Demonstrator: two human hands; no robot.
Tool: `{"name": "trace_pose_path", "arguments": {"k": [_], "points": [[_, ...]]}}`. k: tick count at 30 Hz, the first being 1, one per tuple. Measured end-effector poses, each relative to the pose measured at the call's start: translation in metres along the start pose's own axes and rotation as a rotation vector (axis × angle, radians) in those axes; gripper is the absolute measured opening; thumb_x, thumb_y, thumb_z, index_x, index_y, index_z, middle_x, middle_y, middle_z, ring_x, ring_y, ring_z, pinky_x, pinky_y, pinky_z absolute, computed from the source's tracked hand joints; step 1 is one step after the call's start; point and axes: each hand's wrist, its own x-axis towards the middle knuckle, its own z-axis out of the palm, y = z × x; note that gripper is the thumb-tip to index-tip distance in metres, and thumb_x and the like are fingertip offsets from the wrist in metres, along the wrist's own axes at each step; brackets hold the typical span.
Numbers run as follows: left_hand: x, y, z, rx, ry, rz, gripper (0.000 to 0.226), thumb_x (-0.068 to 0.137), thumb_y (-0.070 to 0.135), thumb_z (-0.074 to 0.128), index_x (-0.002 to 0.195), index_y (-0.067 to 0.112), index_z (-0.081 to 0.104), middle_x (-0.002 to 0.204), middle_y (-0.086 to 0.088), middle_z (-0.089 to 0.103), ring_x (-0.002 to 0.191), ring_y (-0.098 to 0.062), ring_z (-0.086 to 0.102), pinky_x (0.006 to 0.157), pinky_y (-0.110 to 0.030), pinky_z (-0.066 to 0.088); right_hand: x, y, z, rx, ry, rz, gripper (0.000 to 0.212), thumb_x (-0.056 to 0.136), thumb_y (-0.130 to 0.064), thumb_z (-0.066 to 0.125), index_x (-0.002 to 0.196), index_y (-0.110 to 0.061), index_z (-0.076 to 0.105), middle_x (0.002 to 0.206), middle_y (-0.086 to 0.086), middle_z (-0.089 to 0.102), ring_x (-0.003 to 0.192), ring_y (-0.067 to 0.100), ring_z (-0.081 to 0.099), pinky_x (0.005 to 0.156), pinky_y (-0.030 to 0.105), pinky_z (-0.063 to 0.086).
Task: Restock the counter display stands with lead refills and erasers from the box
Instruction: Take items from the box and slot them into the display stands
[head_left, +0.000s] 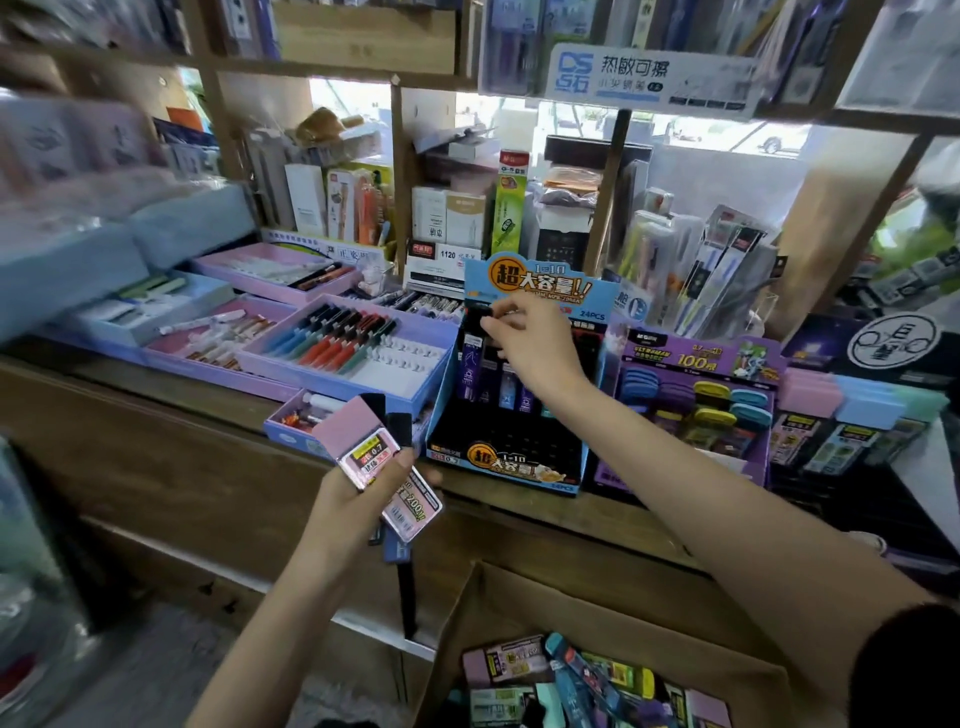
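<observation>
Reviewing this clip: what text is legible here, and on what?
"热敏可擦", "DS": hanging sign
"超大容量!!", "1=10", "24PCS": blue display stand
"100": purple eraser stand
"0.7", "200": pink packs, left hand
"1120": white box
"G-5": green box
Dark refill in right hand, other print: too blurred.

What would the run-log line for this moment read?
phase: restocking | left hand: grips pink refill packs | right hand: pinches dark refill at top of blue display stand | cardboard box: stocked

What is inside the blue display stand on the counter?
A few purple and blue lead refill cases stand in its back rows; the front slots look empty. The right hand covers part.
</observation>
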Motion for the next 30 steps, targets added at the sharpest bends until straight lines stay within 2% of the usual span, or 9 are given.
{"name": "trace_pose_path", "arguments": {"k": [7, 13, 17, 19, 21, 24, 25, 27, 30], "points": [[0.003, -0.008, -0.010, -0.018, -0.001, -0.012, 0.030, 0.077, 0.031, 0.063, 0.096, 0.008, 0.064, 0.089, -0.013, 0.074, 0.080, -0.026, 0.071, 0.059, -0.024, 0.055, 0.004, 0.007, 0.017, -0.159, 0.016, -0.057, 0.018, 0.089, -0.016, 0.063, 0.104, -0.007, 0.065, 0.100, 0.010, 0.070, 0.092, 0.021, 0.066, 0.088, 0.040, 0.052], [0.003, -0.010, -0.010, -0.035, -0.030, -0.001, 0.034, 0.078, 0.030, 0.061, 0.100, 0.004, 0.060, 0.084, -0.009, 0.075, 0.075, -0.022, 0.072, 0.056, -0.021, 0.053, 0.005, 0.013, 0.024, -0.075, 0.005, 0.020, 0.012, 0.089, -0.012, 0.062, 0.100, -0.008, 0.063, 0.095, 0.012, 0.069, 0.085, 0.025, 0.067, 0.084, 0.043, 0.054], [0.003, -0.011, -0.009, -0.041, -0.039, -0.011, 0.034, 0.079, 0.029, 0.061, 0.101, 0.003, 0.059, 0.086, -0.011, 0.074, 0.078, -0.024, 0.072, 0.059, -0.021, 0.054, -0.002, 0.026, 0.031, -0.044, 0.040, 0.055, 0.018, 0.090, -0.013, 0.061, 0.104, -0.003, 0.065, 0.096, 0.013, 0.068, 0.089, 0.025, 0.066, 0.085, 0.043, 0.054], [0.003, -0.010, -0.007, -0.073, -0.043, -0.029, 0.034, 0.078, 0.028, 0.063, 0.101, 0.004, 0.059, 0.087, -0.014, 0.074, 0.079, -0.027, 0.072, 0.060, -0.024, 0.055, -0.004, 0.028, 0.032, -0.153, 0.044, 0.009, 0.017, 0.091, -0.018, 0.060, 0.099, -0.005, 0.067, 0.089, 0.011, 0.069, 0.083, 0.025, 0.066, 0.080, 0.043, 0.055], [0.002, -0.009, -0.005, -0.076, -0.046, -0.038, 0.034, 0.076, 0.029, 0.065, 0.100, 0.006, 0.060, 0.085, -0.015, 0.074, 0.077, -0.025, 0.072, 0.059, -0.024, 0.055, -0.004, 0.023, 0.029, -0.438, 0.009, -0.053, 0.023, 0.093, -0.026, 0.057, 0.088, -0.006, 0.068, 0.079, 0.009, 0.068, 0.076, 0.028, 0.065, 0.068, 0.039, 0.055], [-0.001, -0.007, -0.001, -0.088, -0.066, -0.041, 0.029, 0.074, 0.028, 0.067, 0.096, 0.009, 0.063, 0.083, -0.017, 0.074, 0.074, -0.025, 0.072, 0.057, -0.027, 0.056, -0.011, 0.015, 0.020, -0.733, -0.012, -0.134, 0.030, 0.093, -0.038, 0.054, 0.089, -0.011, 0.067, 0.082, 0.006, 0.068, 0.080, 0.028, 0.063, 0.064, 0.034, 0.049], [-0.002, -0.007, 0.000, -0.097, -0.075, -0.045, 0.026, 0.074, 0.027, 0.068, 0.094, 0.010, 0.063, 0.083, -0.018, 0.073, 0.074, -0.026, 0.072, 0.057, -0.029, 0.056, -0.017, 0.013, 0.017, -0.708, -0.030, -0.172, 0.030, 0.093, -0.040, 0.054, 0.091, -0.013, 0.067, 0.084, 0.003, 0.068, 0.081, 0.025, 0.063, 0.066, 0.034, 0.050], [-0.003, -0.007, 0.003, -0.097, -0.097, -0.064, 0.023, 0.074, 0.027, 0.069, 0.091, 0.012, 0.063, 0.082, -0.020, 0.073, 0.071, -0.027, 0.072, 0.057, -0.030, 0.056, -0.032, 0.007, 0.012, -0.435, -0.149, -0.176, 0.027, 0.089, -0.042, 0.058, 0.093, -0.017, 0.067, 0.085, -0.006, 0.067, 0.083, 0.014, 0.062, 0.071, 0.031, 0.050], [-0.004, -0.006, 0.010, -0.064, -0.158, -0.094, 0.027, 0.073, 0.028, 0.070, 0.091, 0.009, 0.062, 0.081, -0.019, 0.073, 0.068, -0.025, 0.072, 0.057, -0.028, 0.056, -0.053, -0.002, 0.008, -0.007, -0.476, -0.012, 0.028, 0.084, -0.038, 0.067, 0.103, -0.017, 0.064, 0.094, -0.007, 0.061, 0.085, 0.004, 0.056, 0.074, 0.022, 0.046]]}}
